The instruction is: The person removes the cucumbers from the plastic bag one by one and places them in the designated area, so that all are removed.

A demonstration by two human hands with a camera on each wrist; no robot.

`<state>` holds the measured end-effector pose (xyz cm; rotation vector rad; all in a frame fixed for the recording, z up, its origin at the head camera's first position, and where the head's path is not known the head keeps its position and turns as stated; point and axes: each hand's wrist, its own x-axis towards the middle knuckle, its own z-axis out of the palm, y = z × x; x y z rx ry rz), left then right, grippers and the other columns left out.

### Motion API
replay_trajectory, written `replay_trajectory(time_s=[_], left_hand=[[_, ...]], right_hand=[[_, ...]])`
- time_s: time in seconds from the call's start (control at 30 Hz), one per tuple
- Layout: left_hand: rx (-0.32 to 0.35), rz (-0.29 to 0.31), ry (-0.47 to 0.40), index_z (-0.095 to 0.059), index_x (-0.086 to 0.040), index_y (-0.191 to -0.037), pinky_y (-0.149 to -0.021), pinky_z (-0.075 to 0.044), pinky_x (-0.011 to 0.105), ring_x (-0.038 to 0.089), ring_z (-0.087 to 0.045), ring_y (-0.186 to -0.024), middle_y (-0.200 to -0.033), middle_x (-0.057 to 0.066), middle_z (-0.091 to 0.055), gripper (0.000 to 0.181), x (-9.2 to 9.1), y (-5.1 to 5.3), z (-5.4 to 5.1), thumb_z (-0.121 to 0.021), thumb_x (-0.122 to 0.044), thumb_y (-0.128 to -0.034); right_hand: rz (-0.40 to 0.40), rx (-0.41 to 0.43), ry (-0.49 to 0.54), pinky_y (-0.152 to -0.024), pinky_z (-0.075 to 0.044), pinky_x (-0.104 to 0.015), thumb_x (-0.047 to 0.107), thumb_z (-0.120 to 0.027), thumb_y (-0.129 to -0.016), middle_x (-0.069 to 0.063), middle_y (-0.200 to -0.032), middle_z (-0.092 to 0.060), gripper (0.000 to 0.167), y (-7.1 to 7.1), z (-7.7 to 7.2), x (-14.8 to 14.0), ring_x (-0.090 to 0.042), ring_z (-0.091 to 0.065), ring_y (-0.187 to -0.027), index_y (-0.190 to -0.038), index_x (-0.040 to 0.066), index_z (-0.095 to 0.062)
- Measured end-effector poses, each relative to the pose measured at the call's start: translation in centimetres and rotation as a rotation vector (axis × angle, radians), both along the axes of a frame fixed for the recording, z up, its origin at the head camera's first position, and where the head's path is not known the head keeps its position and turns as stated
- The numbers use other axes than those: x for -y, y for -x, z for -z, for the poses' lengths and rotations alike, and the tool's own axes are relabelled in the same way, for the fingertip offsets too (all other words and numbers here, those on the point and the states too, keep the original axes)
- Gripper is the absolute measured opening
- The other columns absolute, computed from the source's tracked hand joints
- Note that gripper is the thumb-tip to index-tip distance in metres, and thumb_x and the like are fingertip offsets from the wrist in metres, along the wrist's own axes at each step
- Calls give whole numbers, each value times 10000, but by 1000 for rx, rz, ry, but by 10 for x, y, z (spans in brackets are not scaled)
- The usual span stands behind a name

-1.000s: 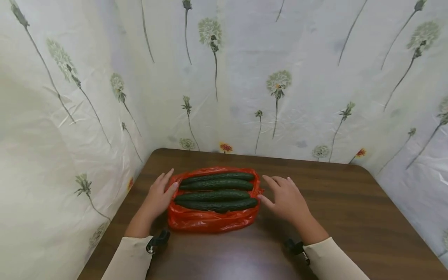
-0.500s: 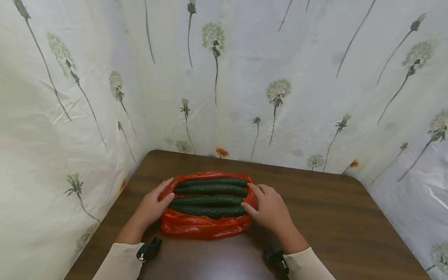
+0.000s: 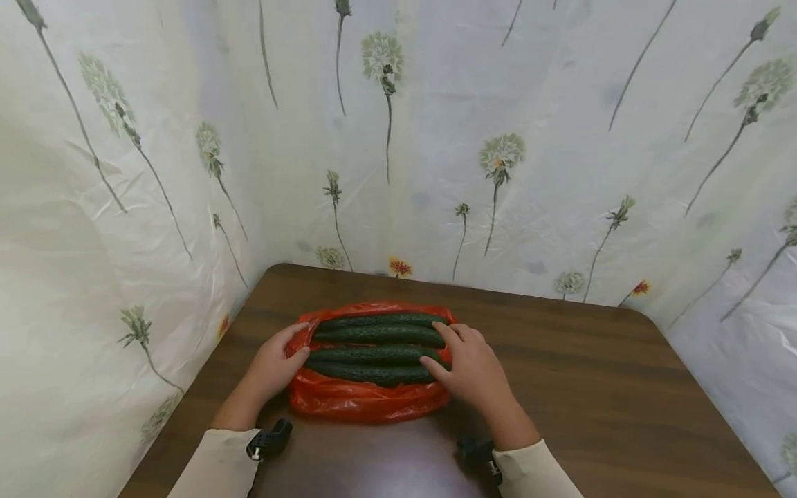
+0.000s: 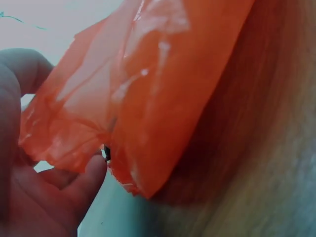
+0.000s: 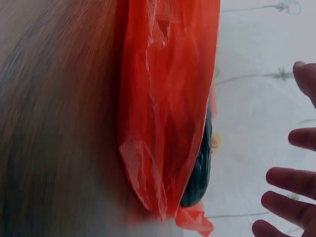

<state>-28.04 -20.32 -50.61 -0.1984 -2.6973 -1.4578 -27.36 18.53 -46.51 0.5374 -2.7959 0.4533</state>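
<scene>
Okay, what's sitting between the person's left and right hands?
The red bag, holding four green cucumbers side by side, lies between the left hand and right hand. The head view shows it.

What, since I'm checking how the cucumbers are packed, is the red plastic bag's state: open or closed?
Open: in the head view, the red plastic bag lies around four cucumbers, leaving their tops uncovered.
</scene>
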Motion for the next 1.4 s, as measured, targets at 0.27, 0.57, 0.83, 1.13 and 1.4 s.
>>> replay_trajectory(time_s=[0.27, 0.57, 0.83, 1.13, 1.4], left_hand=[[1, 4, -49, -465, -140, -1580, -1222, -334, 590, 395, -409, -1495, -1631, 194, -424, 596, 5, 2, 7, -604, -123, -1001], [4, 20, -80, -418, -129, -1608, -1220, -337, 569, 385, -390, -1505, -1657, 202, -377, 664, 8, 2, 10, -574, -40, -969], [17, 19, -94, -398, -153, -1622, -1217, -338, 579, 388, -389, -1505, -1662, 199, -369, 675, 8, 1, 9, -565, -43, -977], [30, 27, -111, -386, -173, -1630, -1215, -344, 582, 382, -397, -1500, -1660, 192, -375, 685, 4, 3, 6, -579, -63, -982], [38, 7, -117, -383, -173, -1631, -1211, -354, 576, 369, -407, -1483, -1649, 202, -387, 705, 4, 2, 5, -578, -45, -965]], right_hand=[[9, 36, 5, -1076, -491, -609, 603, -699, -929, -127, -1452, -581, 776, 2, 2, 8, -387, -524, -1346, -1563, 200, -502], [-29, 85, -17, -1100, -476, -599, 592, -691, -940, -123, -1496, -557, 758, 3, -2, 26, -380, -513, -1374, -1560, 196, -507], [-34, 96, -54, -1084, -499, -578, 604, -714, -918, -103, -1491, -569, 766, 8, 3, 41, -341, -546, -1356, -1549, 214, -525], [-71, 51, -118, -1104, -474, -593, 629, -701, -913, -93, -1471, -587, 748, 11, 7, 57, -356, -551, -1337, -1518, 214, -559], [-99, 79, -133, -1084, -485, -599, 638, -703, -905, -74, -1470, -587, 733, 10, 11, 69, -348, -551, -1336, -1512, 251, -563]])
